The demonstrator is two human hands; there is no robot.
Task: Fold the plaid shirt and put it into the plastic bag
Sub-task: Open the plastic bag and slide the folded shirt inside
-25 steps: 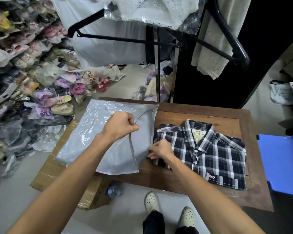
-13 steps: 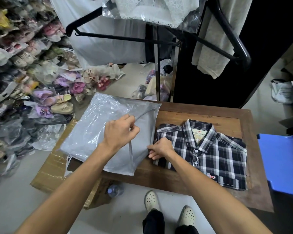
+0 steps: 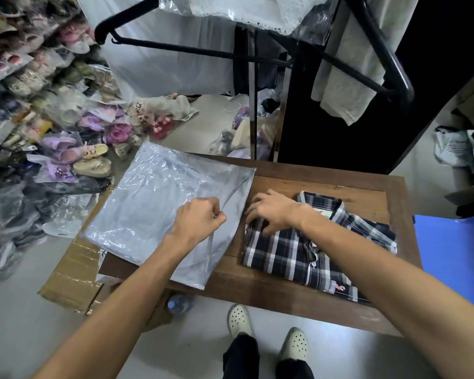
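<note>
The folded dark plaid shirt point(image 3: 312, 250) lies collar-up on the wooden table point(image 3: 285, 294), right of centre. A clear plastic bag point(image 3: 151, 212) lies flat over the table's left end, with its mouth facing the shirt. My left hand point(image 3: 200, 220) pinches the upper edge of the bag's mouth and lifts it a little. My right hand point(image 3: 274, 212) rests fingers spread on the shirt's upper left corner, beside the bag's mouth. The shirt is outside the bag.
A cardboard box point(image 3: 74, 277) sits under the bag's left side. Bagged shoes point(image 3: 66, 149) pile up on the left floor. A black clothes rack point(image 3: 257, 53) with hanging garments stands behind the table. A blue stool point(image 3: 454, 258) is at right, a water bottle point(image 3: 179, 303) by my feet.
My right hand has moved from the shirt's left edge up onto its upper left corner, fingers spread. My left hand still pinches the bag's mouth, and the bag has shifted slightly.
</note>
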